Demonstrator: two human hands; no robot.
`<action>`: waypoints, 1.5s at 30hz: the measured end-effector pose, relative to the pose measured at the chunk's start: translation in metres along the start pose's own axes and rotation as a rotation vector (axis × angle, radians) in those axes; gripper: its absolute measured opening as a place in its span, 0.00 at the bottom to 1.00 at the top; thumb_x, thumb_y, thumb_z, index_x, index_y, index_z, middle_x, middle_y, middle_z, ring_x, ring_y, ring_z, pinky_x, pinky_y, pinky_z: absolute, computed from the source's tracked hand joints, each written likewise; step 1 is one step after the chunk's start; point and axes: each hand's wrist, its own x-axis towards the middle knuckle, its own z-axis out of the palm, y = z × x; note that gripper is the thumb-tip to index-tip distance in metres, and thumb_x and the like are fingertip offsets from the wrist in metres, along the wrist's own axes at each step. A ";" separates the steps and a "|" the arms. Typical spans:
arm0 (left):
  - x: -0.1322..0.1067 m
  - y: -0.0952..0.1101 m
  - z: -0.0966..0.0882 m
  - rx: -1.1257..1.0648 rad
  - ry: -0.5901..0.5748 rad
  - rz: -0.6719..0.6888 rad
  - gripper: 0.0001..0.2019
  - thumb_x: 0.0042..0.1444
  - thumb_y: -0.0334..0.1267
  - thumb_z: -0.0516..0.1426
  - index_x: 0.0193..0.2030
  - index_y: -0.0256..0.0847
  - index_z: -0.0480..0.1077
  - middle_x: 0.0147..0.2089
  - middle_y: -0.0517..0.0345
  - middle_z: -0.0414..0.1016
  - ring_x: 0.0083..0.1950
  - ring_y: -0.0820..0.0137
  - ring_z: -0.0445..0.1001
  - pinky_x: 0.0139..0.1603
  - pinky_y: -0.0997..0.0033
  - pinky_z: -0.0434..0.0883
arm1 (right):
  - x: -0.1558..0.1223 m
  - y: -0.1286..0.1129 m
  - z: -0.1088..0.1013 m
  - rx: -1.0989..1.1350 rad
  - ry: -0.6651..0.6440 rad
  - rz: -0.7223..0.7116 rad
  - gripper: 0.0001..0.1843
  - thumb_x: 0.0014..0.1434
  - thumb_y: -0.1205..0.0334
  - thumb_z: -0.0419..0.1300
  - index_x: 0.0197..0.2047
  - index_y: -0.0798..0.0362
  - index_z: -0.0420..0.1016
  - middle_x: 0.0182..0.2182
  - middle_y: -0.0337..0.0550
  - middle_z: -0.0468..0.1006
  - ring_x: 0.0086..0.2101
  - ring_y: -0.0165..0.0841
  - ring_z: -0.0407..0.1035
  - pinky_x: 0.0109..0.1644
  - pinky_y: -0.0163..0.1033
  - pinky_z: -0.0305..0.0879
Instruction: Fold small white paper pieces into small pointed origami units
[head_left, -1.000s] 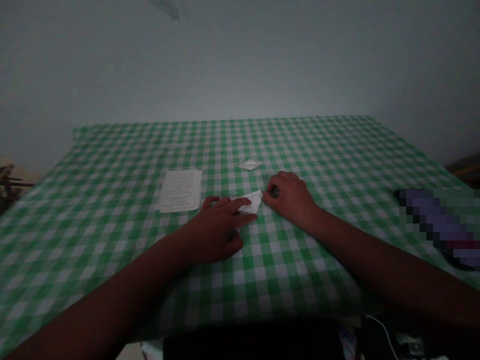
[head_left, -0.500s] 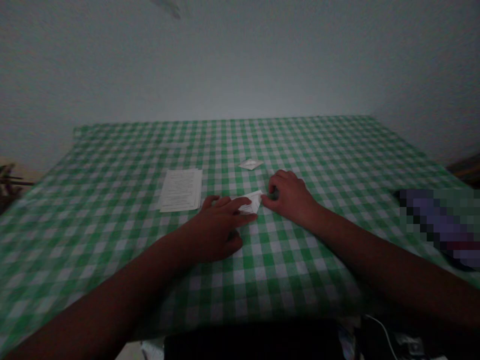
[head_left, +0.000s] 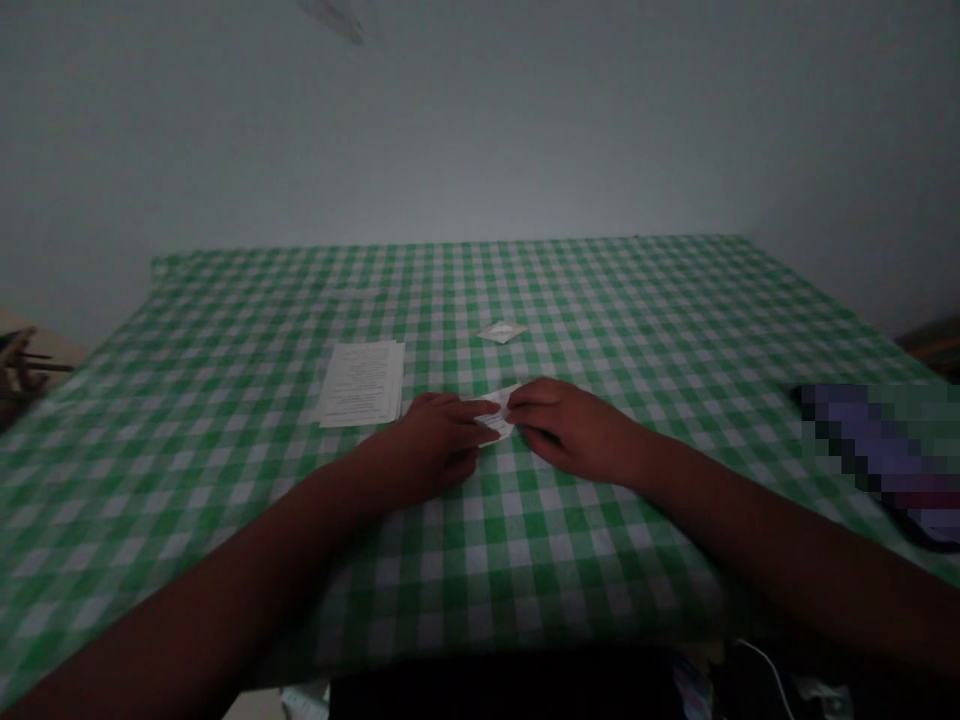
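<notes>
No word, number or brand can be read. The stack of sheets (head_left: pixel 360 383), beyond and to the left of the left hand (head_left: pixel 435 447), bears rows of dark print on its top sheet, too small and blurred to make out. The paper (head_left: pixel 493 421) under the fingers of the left hand and touching the right hand (head_left: pixel 576 428) shows faint printed lines, equally illegible. Pixelation hides any lettering on the purple object (head_left: pixel 874 440) right of the right hand.
</notes>
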 end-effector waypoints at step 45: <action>0.017 -0.006 -0.006 0.066 0.129 -0.069 0.10 0.66 0.39 0.52 0.44 0.43 0.75 0.47 0.56 0.78 0.51 0.64 0.72 0.59 0.55 0.56 | -0.002 -0.007 -0.012 -0.048 -0.203 -0.034 0.20 0.62 0.71 0.55 0.56 0.59 0.75 0.58 0.58 0.73 0.57 0.43 0.67 0.62 0.54 0.63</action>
